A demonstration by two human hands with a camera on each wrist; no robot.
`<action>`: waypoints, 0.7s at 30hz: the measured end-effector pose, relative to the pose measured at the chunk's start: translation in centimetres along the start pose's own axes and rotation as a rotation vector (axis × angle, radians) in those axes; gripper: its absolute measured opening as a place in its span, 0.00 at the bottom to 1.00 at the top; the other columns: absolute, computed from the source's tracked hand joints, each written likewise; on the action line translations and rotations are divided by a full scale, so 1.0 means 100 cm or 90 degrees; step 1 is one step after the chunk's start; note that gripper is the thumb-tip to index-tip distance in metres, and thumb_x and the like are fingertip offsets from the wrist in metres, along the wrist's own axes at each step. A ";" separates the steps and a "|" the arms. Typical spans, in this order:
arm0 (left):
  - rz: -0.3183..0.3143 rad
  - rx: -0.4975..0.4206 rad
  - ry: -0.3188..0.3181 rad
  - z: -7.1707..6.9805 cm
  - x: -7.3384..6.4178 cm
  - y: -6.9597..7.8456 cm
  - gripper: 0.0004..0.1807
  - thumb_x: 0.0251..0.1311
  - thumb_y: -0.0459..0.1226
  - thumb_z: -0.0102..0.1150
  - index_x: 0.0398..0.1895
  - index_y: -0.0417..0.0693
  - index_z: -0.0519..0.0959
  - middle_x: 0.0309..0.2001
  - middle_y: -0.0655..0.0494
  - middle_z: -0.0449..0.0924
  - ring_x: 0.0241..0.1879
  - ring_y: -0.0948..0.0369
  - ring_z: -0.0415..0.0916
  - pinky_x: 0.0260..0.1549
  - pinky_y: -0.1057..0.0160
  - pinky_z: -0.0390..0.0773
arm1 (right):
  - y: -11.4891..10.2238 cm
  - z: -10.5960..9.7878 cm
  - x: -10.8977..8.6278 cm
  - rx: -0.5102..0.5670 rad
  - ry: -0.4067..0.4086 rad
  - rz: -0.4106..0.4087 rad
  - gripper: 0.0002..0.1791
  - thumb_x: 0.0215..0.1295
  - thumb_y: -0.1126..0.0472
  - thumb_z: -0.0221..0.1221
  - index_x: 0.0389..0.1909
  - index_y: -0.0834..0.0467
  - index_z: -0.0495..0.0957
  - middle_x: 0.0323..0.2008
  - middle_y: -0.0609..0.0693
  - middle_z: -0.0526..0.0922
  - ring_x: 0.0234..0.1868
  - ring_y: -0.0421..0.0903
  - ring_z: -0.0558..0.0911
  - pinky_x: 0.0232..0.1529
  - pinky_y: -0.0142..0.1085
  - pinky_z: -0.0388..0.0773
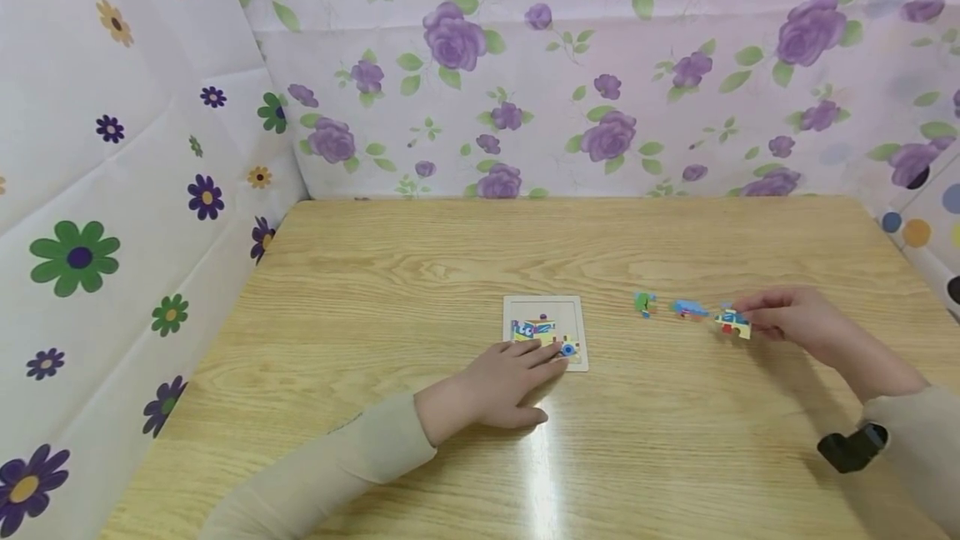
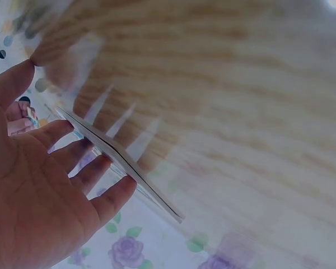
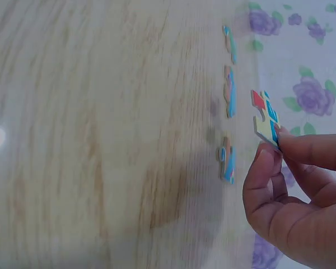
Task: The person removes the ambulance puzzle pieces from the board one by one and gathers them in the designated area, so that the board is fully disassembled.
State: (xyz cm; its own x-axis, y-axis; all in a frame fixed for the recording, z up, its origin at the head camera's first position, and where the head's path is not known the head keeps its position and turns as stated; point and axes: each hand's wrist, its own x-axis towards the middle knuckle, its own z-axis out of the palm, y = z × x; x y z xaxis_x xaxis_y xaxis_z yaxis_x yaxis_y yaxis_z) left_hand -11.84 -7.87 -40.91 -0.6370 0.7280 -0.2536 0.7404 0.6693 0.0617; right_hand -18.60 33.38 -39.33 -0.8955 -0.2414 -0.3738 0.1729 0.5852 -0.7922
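The tray (image 1: 544, 309) was part filled!
Right of it, the right grip (image 1: 798, 325) pinched one piece (image 1: 733, 322); three loose pieces (image 3: 230, 95) lay unplaced; the left grip (image 1: 510, 382), uncurled, touched the tray.

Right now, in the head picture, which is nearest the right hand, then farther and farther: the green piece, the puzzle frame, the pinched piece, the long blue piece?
1. Pinched piece: in the right hand.
2. Long blue piece: just to the left.
3. Green piece: farther left.
4. Puzzle frame: farthest left, partly covered by the left hand.
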 end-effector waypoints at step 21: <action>-0.004 -0.006 -0.008 -0.001 -0.001 0.002 0.35 0.68 0.53 0.45 0.75 0.58 0.50 0.76 0.59 0.46 0.73 0.55 0.49 0.68 0.52 0.58 | 0.028 -0.005 -0.007 -0.043 -0.073 0.030 0.18 0.66 0.62 0.57 0.50 0.73 0.76 0.38 0.43 0.83 0.33 0.35 0.80 0.36 0.32 0.81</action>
State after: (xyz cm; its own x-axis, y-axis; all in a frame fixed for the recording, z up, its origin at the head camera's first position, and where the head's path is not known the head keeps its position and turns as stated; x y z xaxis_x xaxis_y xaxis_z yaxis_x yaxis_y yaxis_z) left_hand -11.64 -7.81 -40.82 -0.6390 0.7217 -0.2662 0.7343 0.6753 0.0685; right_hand -17.66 35.58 -41.02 -0.8336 -0.2965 -0.4660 0.1826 0.6483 -0.7391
